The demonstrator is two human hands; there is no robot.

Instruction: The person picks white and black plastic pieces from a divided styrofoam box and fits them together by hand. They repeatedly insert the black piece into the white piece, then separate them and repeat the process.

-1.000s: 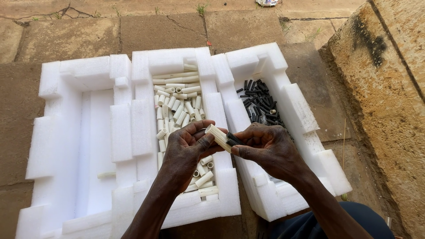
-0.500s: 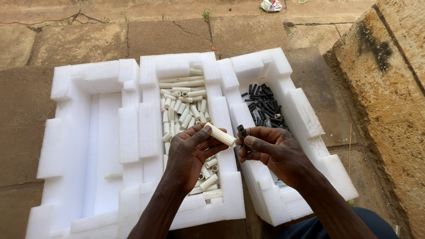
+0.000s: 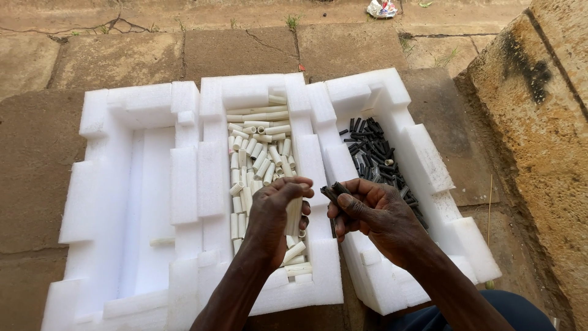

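Three white foam trays side by side on stone paving, walls keeping loose parts sorted by kind.
Left tray nearly bare, one pale piece near its front edge.
Middle tray: heap of white tubes along its channel.
Right tray: black pieces piled toward far end.
Left hand over middle tray's front part, fingers curled tight round white tube, held upright, steady grip.
Right hand just beside, above right tray's near-left edge, fingertips pinched on black piece, end aimed toward tube.
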